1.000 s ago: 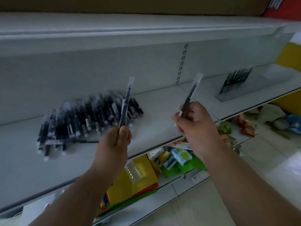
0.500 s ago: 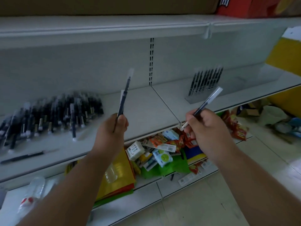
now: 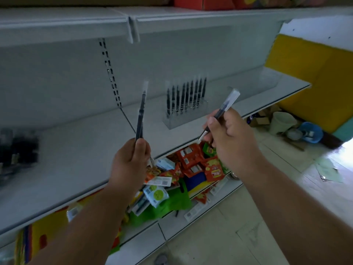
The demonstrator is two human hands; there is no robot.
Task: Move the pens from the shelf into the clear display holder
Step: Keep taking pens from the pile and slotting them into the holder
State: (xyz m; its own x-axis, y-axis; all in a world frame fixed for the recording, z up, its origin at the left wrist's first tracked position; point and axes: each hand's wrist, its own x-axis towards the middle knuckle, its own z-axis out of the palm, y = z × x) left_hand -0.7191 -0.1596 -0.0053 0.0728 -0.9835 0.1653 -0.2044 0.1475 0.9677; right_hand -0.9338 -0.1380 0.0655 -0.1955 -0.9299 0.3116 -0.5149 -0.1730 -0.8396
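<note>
My left hand (image 3: 131,161) grips dark pens (image 3: 141,113) that point almost straight up; they look like two, held together. My right hand (image 3: 229,138) grips one dark pen (image 3: 224,107) with a clear cap, tilted up to the right. The clear display holder (image 3: 186,119) stands on the white shelf (image 3: 86,159) behind and between my hands, with a row of several black pens (image 3: 187,96) upright in it. The pile of loose pens (image 3: 17,148) lies blurred at the far left of the same shelf.
The lower shelf (image 3: 191,222) holds snack packets (image 3: 196,165), green and yellow packs and price tags. An upper shelf (image 3: 191,20) overhangs. On the tiled floor at the right are a pale bucket (image 3: 282,122), a blue basin (image 3: 310,131) and a yellow wall panel (image 3: 315,77).
The view has swung right: the loose pile slid to the left edge and the display holder came to the middle. Both hands keep their pens and are now close in front of the holder.
</note>
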